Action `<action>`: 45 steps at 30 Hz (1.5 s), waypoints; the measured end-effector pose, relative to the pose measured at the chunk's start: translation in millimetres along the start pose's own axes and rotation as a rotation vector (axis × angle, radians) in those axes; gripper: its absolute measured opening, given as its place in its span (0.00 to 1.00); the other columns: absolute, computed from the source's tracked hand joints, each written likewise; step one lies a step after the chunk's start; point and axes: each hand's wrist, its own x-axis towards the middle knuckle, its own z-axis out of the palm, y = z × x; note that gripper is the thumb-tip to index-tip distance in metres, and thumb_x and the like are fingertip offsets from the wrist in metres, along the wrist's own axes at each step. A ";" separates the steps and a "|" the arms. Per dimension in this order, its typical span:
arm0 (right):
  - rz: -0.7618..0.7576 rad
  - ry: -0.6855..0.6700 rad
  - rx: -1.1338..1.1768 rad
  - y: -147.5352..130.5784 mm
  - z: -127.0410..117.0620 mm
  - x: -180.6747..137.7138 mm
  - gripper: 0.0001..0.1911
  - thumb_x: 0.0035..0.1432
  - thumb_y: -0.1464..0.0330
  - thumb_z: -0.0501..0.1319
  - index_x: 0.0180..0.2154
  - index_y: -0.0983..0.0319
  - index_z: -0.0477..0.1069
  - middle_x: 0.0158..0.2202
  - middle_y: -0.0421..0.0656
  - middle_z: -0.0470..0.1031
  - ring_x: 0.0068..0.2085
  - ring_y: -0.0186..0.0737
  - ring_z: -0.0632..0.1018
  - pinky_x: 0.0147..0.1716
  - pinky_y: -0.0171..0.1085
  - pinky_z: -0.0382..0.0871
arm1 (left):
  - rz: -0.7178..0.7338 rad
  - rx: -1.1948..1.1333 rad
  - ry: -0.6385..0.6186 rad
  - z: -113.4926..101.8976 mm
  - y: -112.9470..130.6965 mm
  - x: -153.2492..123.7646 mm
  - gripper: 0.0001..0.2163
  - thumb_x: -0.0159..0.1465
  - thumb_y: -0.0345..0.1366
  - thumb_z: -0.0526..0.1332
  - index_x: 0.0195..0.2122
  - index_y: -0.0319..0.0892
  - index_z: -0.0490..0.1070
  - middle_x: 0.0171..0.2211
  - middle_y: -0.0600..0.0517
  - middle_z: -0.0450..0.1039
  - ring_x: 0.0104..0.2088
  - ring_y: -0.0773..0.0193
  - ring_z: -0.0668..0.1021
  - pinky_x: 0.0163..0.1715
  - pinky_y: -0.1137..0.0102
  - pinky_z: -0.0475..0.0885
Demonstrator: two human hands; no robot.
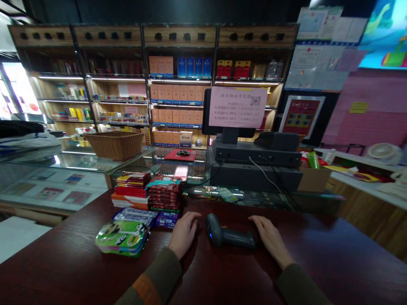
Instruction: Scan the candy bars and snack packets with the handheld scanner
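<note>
Handheld scanner (228, 237), lying on dark tabletop (219, 277) between left hand (185, 233) and right hand (269, 239); both hands rest empty, clasping nothing; probably light, stiff, smooth, knock-sensitive; best held round the handle (240, 239).

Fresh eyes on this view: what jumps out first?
Probably the dark barcode scanner with its blue light, lying on the reddish-brown tabletop between the left hand and right hand, neither gripping it. Next, the bright green panda-printed case at left, in front of stacked red packets. Behind, the pink printed sign stands out against the dark monitor.
</note>
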 end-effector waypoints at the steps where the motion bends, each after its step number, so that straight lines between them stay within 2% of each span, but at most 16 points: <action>1: 0.029 0.004 0.017 1.0 0.0 0.5 0.26 0.59 0.48 0.50 0.37 0.55 0.80 0.44 0.46 0.82 0.50 0.53 0.79 0.57 0.52 0.69 | -0.002 -0.004 -0.004 0.6 -0.3 -0.1 0.15 0.64 0.27 0.53 0.46 0.46 0.75 0.46 0.48 0.78 0.48 0.59 0.79 0.51 0.63 0.73; 10: 0.167 -0.005 0.131 -0.9 -1.7 0.8 0.29 0.58 0.45 0.51 0.39 0.57 0.81 0.47 0.48 0.81 0.54 0.56 0.76 0.61 0.54 0.63 | -0.007 0.011 -0.011 1.7 -1.7 -0.1 0.15 0.65 0.26 0.52 0.46 0.46 0.74 0.45 0.49 0.78 0.48 0.60 0.80 0.51 0.64 0.74; 15: 0.189 -0.003 0.160 5.2 -0.3 2.1 0.30 0.56 0.44 0.52 0.38 0.57 0.82 0.48 0.49 0.81 0.56 0.57 0.75 0.63 0.55 0.61 | 0.075 0.042 0.069 -10.5 12.4 3.7 0.14 0.68 0.31 0.53 0.51 0.48 0.73 0.48 0.49 0.78 0.49 0.61 0.79 0.51 0.65 0.74; 18: 0.194 0.002 0.165 7.8 0.9 1.9 0.31 0.56 0.43 0.51 0.39 0.57 0.82 0.49 0.49 0.80 0.57 0.57 0.75 0.64 0.55 0.60 | 0.137 0.048 0.213 -34.3 31.3 16.1 0.14 0.70 0.35 0.53 0.54 0.48 0.71 0.48 0.49 0.77 0.47 0.62 0.79 0.50 0.67 0.74; 21: 0.195 0.002 0.138 5.5 0.6 0.6 0.33 0.56 0.44 0.48 0.40 0.58 0.81 0.49 0.49 0.80 0.57 0.56 0.74 0.65 0.55 0.59 | 0.160 0.112 0.372 -71.8 50.0 42.6 0.13 0.71 0.39 0.54 0.53 0.47 0.71 0.48 0.48 0.77 0.49 0.60 0.78 0.51 0.64 0.73; 25: 0.218 -0.007 0.118 0.0 -1.4 0.0 0.34 0.56 0.43 0.47 0.41 0.59 0.80 0.52 0.49 0.78 0.59 0.55 0.73 0.66 0.55 0.59 | 0.204 0.306 0.399 -120.1 55.3 98.6 0.14 0.71 0.42 0.52 0.48 0.43 0.74 0.46 0.46 0.77 0.48 0.57 0.78 0.51 0.61 0.72; 27: 0.234 -0.012 0.126 -1.5 -1.9 0.9 0.35 0.56 0.42 0.47 0.41 0.59 0.80 0.53 0.49 0.78 0.60 0.55 0.73 0.66 0.55 0.58 | 0.175 0.459 0.326 -133.3 48.4 128.7 0.16 0.71 0.42 0.51 0.46 0.43 0.76 0.47 0.45 0.77 0.50 0.54 0.76 0.54 0.57 0.70; 29: 0.255 -0.012 0.140 -1.7 -1.6 2.1 0.35 0.55 0.42 0.47 0.41 0.59 0.80 0.53 0.50 0.78 0.60 0.55 0.72 0.66 0.55 0.58 | 0.104 0.648 0.133 -137.9 37.8 154.5 0.17 0.71 0.41 0.49 0.46 0.47 0.78 0.50 0.45 0.76 0.55 0.49 0.74 0.56 0.52 0.67; 31: 0.270 -0.011 0.158 -0.5 -0.8 3.0 0.36 0.54 0.42 0.47 0.41 0.59 0.80 0.53 0.49 0.78 0.60 0.55 0.72 0.67 0.55 0.57 | -0.048 0.776 0.011 -136.2 25.7 173.9 0.19 0.71 0.43 0.47 0.49 0.51 0.78 0.58 0.44 0.72 0.59 0.43 0.70 0.55 0.45 0.67; 34: 0.270 -0.006 0.179 3.8 1.0 3.4 0.35 0.55 0.41 0.47 0.42 0.58 0.80 0.53 0.48 0.77 0.60 0.55 0.72 0.67 0.55 0.56 | -0.126 0.865 -0.161 -128.6 8.3 192.3 0.19 0.70 0.45 0.49 0.54 0.57 0.76 0.65 0.45 0.64 0.65 0.38 0.64 0.59 0.38 0.58; 36: 0.269 -0.003 0.186 7.5 2.5 3.1 0.35 0.55 0.41 0.48 0.41 0.58 0.81 0.53 0.48 0.78 0.60 0.55 0.72 0.67 0.56 0.56 | -0.163 0.875 -0.223 -123.0 -0.4 199.8 0.20 0.70 0.47 0.48 0.54 0.57 0.76 0.68 0.45 0.61 0.67 0.37 0.59 0.61 0.35 0.51; 40: 0.257 0.018 0.202 12.1 4.9 1.2 0.32 0.57 0.42 0.49 0.41 0.57 0.81 0.53 0.48 0.78 0.60 0.55 0.71 0.67 0.57 0.55 | -0.206 0.883 -0.307 -113.4 -8.8 208.0 0.22 0.70 0.48 0.46 0.55 0.54 0.76 0.71 0.44 0.54 0.70 0.37 0.53 0.63 0.34 0.45; 45: 0.240 0.029 0.212 12.0 6.0 -0.7 0.31 0.58 0.43 0.50 0.42 0.57 0.80 0.53 0.47 0.78 0.60 0.54 0.71 0.68 0.56 0.55 | -0.209 0.896 -0.324 -106.0 -11.6 210.3 0.22 0.70 0.47 0.46 0.56 0.52 0.76 0.71 0.43 0.52 0.71 0.38 0.52 0.64 0.35 0.43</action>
